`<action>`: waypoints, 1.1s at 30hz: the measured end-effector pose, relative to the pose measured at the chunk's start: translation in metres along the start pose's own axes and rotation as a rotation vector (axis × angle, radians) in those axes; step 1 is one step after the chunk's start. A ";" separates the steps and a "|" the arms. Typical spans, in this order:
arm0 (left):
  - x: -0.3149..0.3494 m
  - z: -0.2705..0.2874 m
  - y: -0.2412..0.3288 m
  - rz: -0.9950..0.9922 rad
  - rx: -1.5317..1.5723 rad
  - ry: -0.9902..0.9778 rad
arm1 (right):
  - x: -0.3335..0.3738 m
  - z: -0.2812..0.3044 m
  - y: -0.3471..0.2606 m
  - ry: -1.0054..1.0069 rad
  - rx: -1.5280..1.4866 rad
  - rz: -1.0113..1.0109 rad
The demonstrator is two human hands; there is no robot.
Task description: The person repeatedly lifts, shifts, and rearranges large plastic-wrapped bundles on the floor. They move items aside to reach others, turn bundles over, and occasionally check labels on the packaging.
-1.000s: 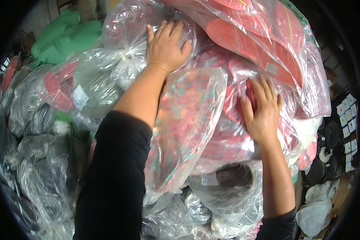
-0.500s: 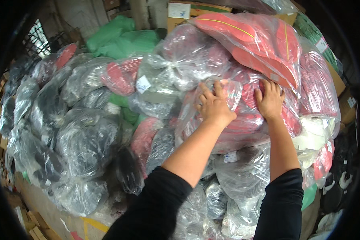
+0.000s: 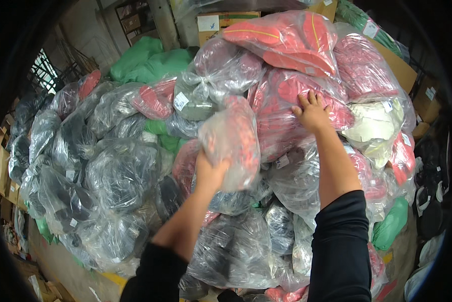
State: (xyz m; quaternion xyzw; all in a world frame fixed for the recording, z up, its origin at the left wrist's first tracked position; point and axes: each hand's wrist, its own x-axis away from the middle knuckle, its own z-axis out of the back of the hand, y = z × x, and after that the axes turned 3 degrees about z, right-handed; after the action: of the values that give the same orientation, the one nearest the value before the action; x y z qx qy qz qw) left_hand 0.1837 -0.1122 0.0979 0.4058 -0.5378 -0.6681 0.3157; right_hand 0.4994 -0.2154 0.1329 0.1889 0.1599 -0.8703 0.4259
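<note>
My left hand [image 3: 209, 168] is closed on a clear plastic bag [image 3: 232, 136] of mottled pinkish-red pieces, tilted and partly smeared by motion. Its fingers are mostly hidden behind the plastic. To the right, my right hand [image 3: 314, 109] lies with spread fingers on a large clear bag of red pieces [image 3: 281, 108]. Above that hand rests a bag of orange-red flat pieces with yellow lines [image 3: 281, 38]. A bag of cream-white pieces [image 3: 369, 123] sits just right of my right forearm.
Many bags of dark pieces [image 3: 123, 173] are heaped on the left. Green sacks [image 3: 150, 60] and a cardboard box [image 3: 211, 34] stand at the back. Another green bag [image 3: 391, 224] lies low on the right. Concrete floor with a yellow line [image 3: 114, 279] shows at lower left.
My left hand has pulled the small bag of pinkish-red pieces off the large red bag, toward me and leftward. My right hand remains on the large bag. The view has shifted.
</note>
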 end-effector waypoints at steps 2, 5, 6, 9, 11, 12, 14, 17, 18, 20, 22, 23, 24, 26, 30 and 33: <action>0.071 0.025 0.029 -0.161 -0.117 0.100 | 0.028 0.006 -0.028 0.201 -0.102 0.088; 0.165 0.102 0.069 0.024 0.255 -0.063 | 0.177 0.007 -0.096 0.319 -0.772 -0.269; 0.195 0.129 0.078 0.236 0.559 -0.132 | 0.254 0.003 -0.117 0.178 -1.119 -0.458; 0.270 0.190 0.076 0.479 0.132 -0.367 | 0.477 -0.027 -0.168 -0.472 -1.436 -1.241; 0.323 0.202 0.052 0.496 -0.253 -0.561 | 0.578 -0.045 -0.194 -0.599 -1.511 -1.473; 0.353 0.202 0.036 0.548 -0.453 -0.641 | 0.607 -0.049 -0.206 -0.604 -1.519 -1.532; 0.411 0.199 0.003 0.535 -0.194 -0.677 | 0.643 -0.050 -0.223 -0.585 -1.537 -1.582; 0.456 0.212 -0.038 0.524 -0.333 -0.816 | 0.648 -0.040 -0.244 -0.555 -1.579 -1.610; 0.464 0.214 -0.043 0.554 -0.317 -0.911 | 0.644 -0.037 -0.250 -0.544 -1.612 -1.607; 0.456 0.215 -0.036 0.590 -0.291 -1.104 | 0.631 -0.034 -0.262 -0.502 -1.702 -1.589; 0.435 0.199 0.003 0.253 -0.654 -1.324 | 0.603 -0.028 -0.272 -0.461 -1.836 -1.529; 0.414 0.188 0.030 0.066 -0.850 -1.405 | 0.579 -0.023 -0.278 -0.440 -1.920 -1.491; 0.385 0.174 0.062 -0.209 -0.910 -1.432 | 0.547 -0.013 -0.282 -0.401 -2.019 -1.435; 0.313 0.142 0.138 -0.750 -1.014 -1.466 | 0.464 0.023 -0.286 -0.297 -2.227 -1.289; 0.208 0.093 0.294 -1.201 -0.686 -0.638 | 0.257 0.139 -0.270 0.043 -2.684 -0.658; 0.220 0.091 0.331 -1.059 -0.249 -0.712 | 0.172 0.188 -0.249 0.139 -2.743 -0.206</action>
State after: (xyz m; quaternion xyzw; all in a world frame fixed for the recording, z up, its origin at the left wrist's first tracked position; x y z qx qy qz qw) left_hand -0.0053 -0.3328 0.3844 0.3301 -0.2555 -0.8843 -0.2093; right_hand 0.1659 -0.2689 0.2474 -0.3486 0.9162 -0.0330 0.1949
